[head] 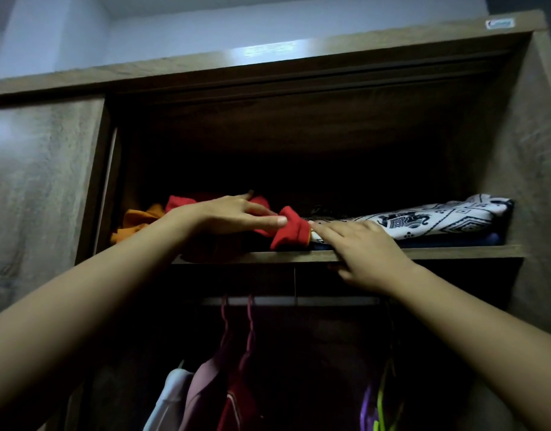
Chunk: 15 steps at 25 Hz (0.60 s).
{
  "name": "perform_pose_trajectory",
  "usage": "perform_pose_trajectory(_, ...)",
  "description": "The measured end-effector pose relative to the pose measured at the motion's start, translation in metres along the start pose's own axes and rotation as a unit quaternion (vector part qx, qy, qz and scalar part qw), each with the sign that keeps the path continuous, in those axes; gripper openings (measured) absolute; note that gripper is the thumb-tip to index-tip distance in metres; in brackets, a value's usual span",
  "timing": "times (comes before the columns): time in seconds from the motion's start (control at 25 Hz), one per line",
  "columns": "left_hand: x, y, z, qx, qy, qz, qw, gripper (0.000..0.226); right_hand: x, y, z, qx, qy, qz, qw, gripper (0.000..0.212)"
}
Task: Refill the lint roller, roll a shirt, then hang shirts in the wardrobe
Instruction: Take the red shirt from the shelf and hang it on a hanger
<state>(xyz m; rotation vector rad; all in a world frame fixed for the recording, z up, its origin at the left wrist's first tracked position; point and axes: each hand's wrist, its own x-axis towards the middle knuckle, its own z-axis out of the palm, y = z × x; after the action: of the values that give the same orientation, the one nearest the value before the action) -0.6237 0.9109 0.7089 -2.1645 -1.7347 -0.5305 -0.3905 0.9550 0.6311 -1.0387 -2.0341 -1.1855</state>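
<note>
Both arms are stretched up to the top shelf (454,251) of the wardrobe (523,150). The left hand (224,213) is laid flat on a bunched red garment (291,233), fingers and thumb pretty much straight, nothing gripped. The right hand (364,250) is spread out just beside it, fingertips touching a folded black-and-white patterned cloth (439,217), thumb tucked under the shelf lip. An orange cloth (137,219) is seen left of the left hand, and hung shirts (202,393) on pink hangers (251,325) are found below both hands.
</note>
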Motion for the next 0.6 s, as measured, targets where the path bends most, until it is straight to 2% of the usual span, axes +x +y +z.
perform_pose_trajectory(0.08,0.0,0.003,0.003,0.047,0.038,-0.003,0.998,0.073,-0.001,0.001,0.004,0.002,0.011,0.004,1.0,0.085)
perform_pose_trajectory(0.2,0.002,0.003,0.012,0.172,0.153,-0.002,0.973,0.064,-0.004,-0.001,0.008,0.004,0.025,0.011,1.0,0.087)
perform_pose_trajectory(0.36,-0.003,0.002,0.019,0.201,0.251,0.082,0.943,0.042,-0.007,-0.004,0.005,-0.022,0.041,0.019,0.999,0.088)
perform_pose_trajectory(0.6,-0.015,0.007,-0.005,0.279,0.357,0.162,0.877,0.043,-0.009,-0.001,0.001,0.024,0.009,0.012,1.0,0.083)
